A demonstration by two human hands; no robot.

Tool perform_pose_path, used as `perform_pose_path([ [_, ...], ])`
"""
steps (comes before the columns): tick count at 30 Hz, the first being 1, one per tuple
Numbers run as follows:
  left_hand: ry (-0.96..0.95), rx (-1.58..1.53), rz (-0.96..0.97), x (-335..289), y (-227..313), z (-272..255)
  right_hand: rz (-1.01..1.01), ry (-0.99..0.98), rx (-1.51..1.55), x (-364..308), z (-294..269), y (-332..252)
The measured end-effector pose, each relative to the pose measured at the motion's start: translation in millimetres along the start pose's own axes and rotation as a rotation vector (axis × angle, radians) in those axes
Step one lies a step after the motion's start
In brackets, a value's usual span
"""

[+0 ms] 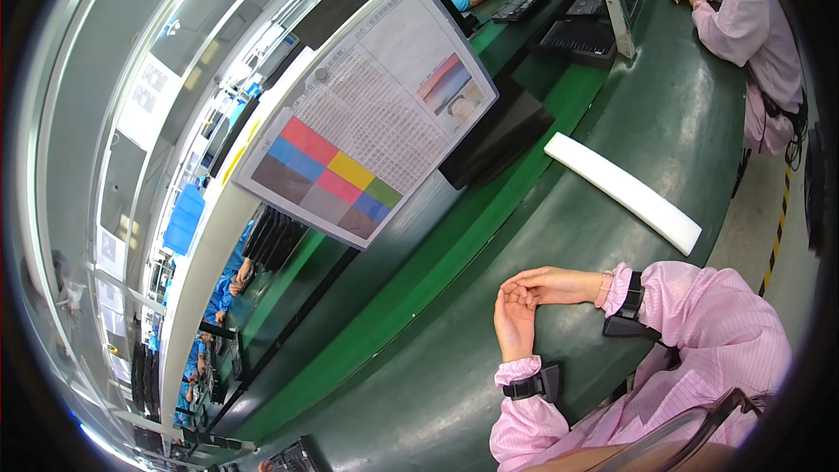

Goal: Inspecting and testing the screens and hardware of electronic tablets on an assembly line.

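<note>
On the dark green bench (612,122), seen from the head camera, the left hand (516,323) and right hand (551,284) rest together, fingertips touching, holding nothing. Both wrists wear black straps over pink sleeves. Nearest lies a white foam bar (620,190), well apart; a tilted instruction board (367,114) stands beyond.

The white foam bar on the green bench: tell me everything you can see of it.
The foam bar is a long, straight white block with squared edges and a matte, soft-looking surface, apparently foam. It looks whole and clean. It lies flat on the dark green bench, running slantwise from upper left to lower right, its lower end near the bench's edge. Nothing touches it except the bench. The clasped hands, left hand and right hand, rest apart from it, nearer the wearer.
</note>
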State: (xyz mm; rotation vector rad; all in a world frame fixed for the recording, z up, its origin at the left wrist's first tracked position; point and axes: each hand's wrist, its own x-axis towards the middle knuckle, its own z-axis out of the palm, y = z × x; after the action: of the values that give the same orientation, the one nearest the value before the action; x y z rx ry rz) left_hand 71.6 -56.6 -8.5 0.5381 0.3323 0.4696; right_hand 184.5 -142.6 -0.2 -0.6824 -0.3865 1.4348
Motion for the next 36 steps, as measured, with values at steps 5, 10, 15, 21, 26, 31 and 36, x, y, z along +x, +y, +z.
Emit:
perform_pose_path([
  [5,0.016,0.020,0.010,0.2,1.9,1.6,-0.004,-0.075,-0.005,3.7,-7.8,2.4],
  [10,-0.027,0.020,0.015,2.1,0.5,1.0,-0.002,-0.037,-0.018,3.5,-5.8,0.5],
  [15,0.057,0.041,0.007,1.0,-2.3,6.9,-0.001,-0.026,-0.026,2.7,-8.8,1.1],
  [21,-0.050,0.022,0.026,3.5,0.8,-10.2,-0.019,-0.046,-0.044,7.4,-7.1,6.1],
  [26,-0.028,0.059,0.037,3.1,-0.4,-4.2,-0.035,-0.100,-0.056,12.3,-19.6,10.8],
  [31,-0.076,0.068,0.040,1.1,-1.1,-2.1,-0.026,-0.179,-0.136,5.6,-14.4,0.7],
  [36,-0.065,0.056,0.020,3.3,-1.3,-8.7,-0.109,0.009,-0.758,-41.5,7.8,-39.6],
])
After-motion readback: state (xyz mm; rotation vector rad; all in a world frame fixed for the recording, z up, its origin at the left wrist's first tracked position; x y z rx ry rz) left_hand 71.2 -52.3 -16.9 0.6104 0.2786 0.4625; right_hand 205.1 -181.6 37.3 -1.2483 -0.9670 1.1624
